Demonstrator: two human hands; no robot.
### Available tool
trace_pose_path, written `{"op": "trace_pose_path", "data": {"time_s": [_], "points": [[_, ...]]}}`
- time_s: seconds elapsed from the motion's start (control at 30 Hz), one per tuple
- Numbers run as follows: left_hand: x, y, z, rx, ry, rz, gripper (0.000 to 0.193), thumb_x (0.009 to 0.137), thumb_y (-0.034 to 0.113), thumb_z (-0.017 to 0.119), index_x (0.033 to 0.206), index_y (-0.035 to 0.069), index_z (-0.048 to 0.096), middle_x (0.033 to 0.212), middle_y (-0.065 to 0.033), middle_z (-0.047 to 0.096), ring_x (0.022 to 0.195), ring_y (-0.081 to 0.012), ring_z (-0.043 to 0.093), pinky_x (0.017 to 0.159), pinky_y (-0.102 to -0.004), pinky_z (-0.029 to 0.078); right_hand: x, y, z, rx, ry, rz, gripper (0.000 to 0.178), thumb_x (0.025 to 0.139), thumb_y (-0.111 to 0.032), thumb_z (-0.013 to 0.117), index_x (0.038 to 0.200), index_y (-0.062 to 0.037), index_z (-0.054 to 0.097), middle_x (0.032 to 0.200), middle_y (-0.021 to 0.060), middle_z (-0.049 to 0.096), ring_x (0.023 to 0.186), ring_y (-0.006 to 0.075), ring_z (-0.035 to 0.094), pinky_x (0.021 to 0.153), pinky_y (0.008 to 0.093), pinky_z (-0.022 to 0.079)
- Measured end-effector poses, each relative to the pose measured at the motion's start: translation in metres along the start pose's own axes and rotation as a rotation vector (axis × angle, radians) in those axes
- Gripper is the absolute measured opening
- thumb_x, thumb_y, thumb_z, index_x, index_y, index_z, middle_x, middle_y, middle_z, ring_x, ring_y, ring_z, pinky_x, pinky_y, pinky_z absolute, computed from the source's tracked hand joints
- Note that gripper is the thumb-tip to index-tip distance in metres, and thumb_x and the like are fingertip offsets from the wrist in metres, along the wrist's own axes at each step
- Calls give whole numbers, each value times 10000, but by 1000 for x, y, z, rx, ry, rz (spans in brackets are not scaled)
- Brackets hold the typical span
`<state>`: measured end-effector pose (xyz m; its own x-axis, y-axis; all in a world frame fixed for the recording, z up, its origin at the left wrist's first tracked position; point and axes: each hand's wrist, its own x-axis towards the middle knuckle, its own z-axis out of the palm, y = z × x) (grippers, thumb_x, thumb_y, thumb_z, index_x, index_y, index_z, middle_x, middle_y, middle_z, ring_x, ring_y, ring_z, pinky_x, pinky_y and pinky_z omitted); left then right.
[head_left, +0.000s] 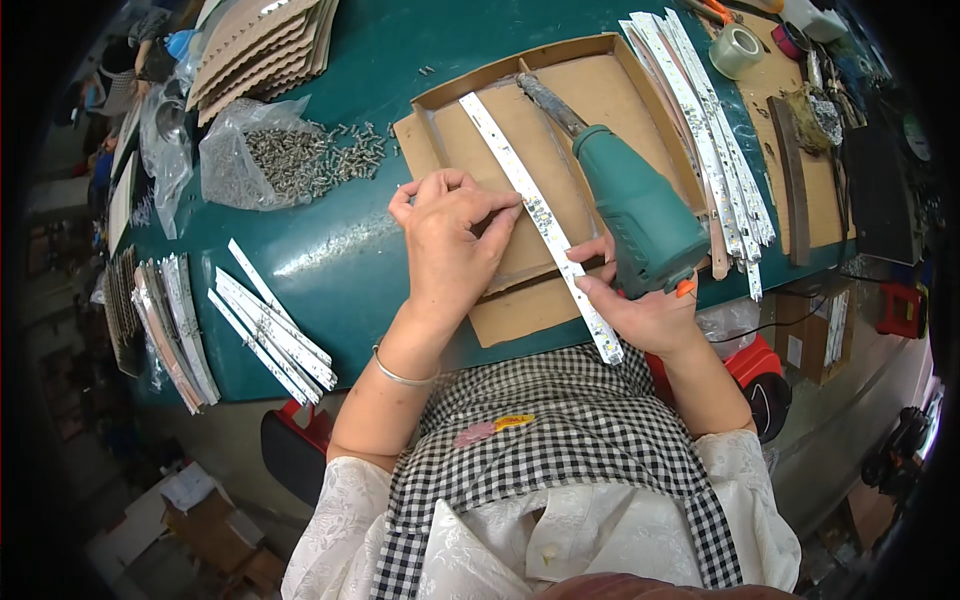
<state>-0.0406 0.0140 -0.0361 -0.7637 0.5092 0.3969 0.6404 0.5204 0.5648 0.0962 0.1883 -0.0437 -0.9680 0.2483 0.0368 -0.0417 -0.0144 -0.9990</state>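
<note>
LED strip [540, 222], a long, narrow white board dotted with small components, is lying diagonally across a shallow cardboard tray [600, 52] on a dark green worktop [340, 250], running from the tray's far left part down to the near edge by the person's body. The left hand [450, 235] is pressing flat on the cardboard just beside the strip, fingertips touching its left edge near the middle, not closed around anything. The right hand [645, 310] is gripping the handle of a green electric screwdriver [635, 200], whose metal shaft is pointing away toward the tray's far side, while its forefinger is pinching the strip's lower stretch. The strip looks light, thin and fairly stiff, though likely to flex or snap if bent, so holding it by the bare long edges, away from the small parts, seems wisest. A clear bag of small metal screws [290, 155] is sitting well to the left, loose white strips [270, 325] are lying near the left front edge, and a bigger stack of strips [710, 130] is resting right of the tray.
</note>
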Motion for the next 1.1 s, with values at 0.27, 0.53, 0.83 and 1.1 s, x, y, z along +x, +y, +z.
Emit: {"op": "trace_pose_path", "data": {"time_s": [0.27,0.53,0.83,1.1], "points": [[0,-1,1,-21,7,30,138,710,90,820,833,141,786,743,17,672,882,-165,603,973,-443,307,2,-4,3,7,26,25,353,809,109,698,1140,36,597,1021,83,710,734,56,610,632,216,490],[5,2,-3,89,-10,180,167,701,55,813,841,141,786,729,23,645,850,-154,608,953,-384,332,3,-2,-3,-28,-23,-9,452,814,89,722,1236,23,570,1068,110,721,975,146,700,797,269,583],[-2,-4,3,-55,31,33,128,708,76,829,821,112,782,736,-3,630,799,-163,611,905,-360,388,-22,-21,-27,54,30,-62,508,853,7,705,1321,57,516,1137,160,641,872,179,630,691,324,545],[-3,-5,5,-146,43,-2,102,700,79,818,786,122,784,689,-6,628,817,-168,602,948,-446,334,-53,-41,-51,190,89,49,640,823,-47,751,1364,106,445,1170,200,568,753,169,578,488,270,509]]}}
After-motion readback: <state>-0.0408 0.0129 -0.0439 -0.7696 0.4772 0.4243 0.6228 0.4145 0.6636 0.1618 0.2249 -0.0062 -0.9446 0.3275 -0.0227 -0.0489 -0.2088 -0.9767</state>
